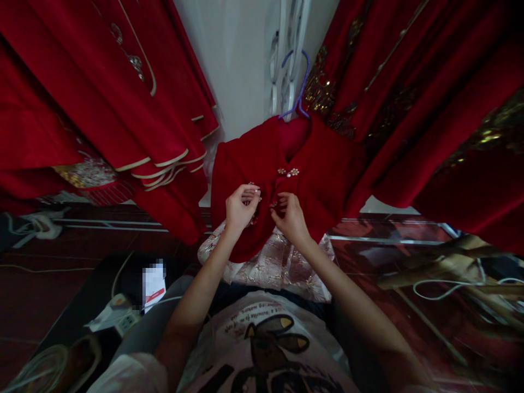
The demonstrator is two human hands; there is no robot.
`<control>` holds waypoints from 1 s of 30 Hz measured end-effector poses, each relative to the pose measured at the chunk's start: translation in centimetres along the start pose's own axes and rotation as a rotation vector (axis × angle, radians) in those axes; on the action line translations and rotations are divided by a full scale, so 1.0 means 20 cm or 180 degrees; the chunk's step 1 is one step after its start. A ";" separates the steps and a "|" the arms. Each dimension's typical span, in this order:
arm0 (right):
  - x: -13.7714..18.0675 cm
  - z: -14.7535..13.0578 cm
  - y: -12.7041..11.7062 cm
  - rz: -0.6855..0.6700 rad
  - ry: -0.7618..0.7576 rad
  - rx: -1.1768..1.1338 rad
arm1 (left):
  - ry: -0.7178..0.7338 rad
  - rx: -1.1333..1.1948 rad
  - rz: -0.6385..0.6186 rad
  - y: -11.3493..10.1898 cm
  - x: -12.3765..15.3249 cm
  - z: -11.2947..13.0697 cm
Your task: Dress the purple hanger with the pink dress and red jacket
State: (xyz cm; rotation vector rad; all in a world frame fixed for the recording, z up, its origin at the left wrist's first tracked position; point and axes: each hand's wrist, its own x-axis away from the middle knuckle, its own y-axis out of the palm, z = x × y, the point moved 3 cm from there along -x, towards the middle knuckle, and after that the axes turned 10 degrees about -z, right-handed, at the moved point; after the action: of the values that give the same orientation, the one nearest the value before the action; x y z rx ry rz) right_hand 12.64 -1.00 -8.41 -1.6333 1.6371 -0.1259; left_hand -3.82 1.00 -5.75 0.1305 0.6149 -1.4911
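Observation:
A small red velvet jacket [323,174] hangs on a purple hanger [301,87] straight in front of me, over a pale shiny skirt [282,267]. One pearl clasp [289,172] near the collar is fastened. My left hand [240,207] pinches the left front edge of the jacket at a lower clasp. My right hand [289,215] pinches the right front edge beside it. Both hands have curled fingers and nearly meet at the jacket's middle.
Long red embroidered garments hang at the left [102,98] and right [429,109]. A white wall [237,60] is behind. Cables, a power strip [123,322] and a white card [153,284] lie on the dark floor at the lower left; cords at the right [446,289].

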 end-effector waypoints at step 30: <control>-0.18 -0.16 0.05 0.0113 -0.0488 -0.0346 | -0.0092 0.0218 -0.0073 -0.02 0.01 0.00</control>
State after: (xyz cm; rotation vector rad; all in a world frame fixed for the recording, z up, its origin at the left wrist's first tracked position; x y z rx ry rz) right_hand 9.43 0.93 -5.27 -1.6511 1.5781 0.1058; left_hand -4.22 0.84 -5.81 0.1552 0.5439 -1.5345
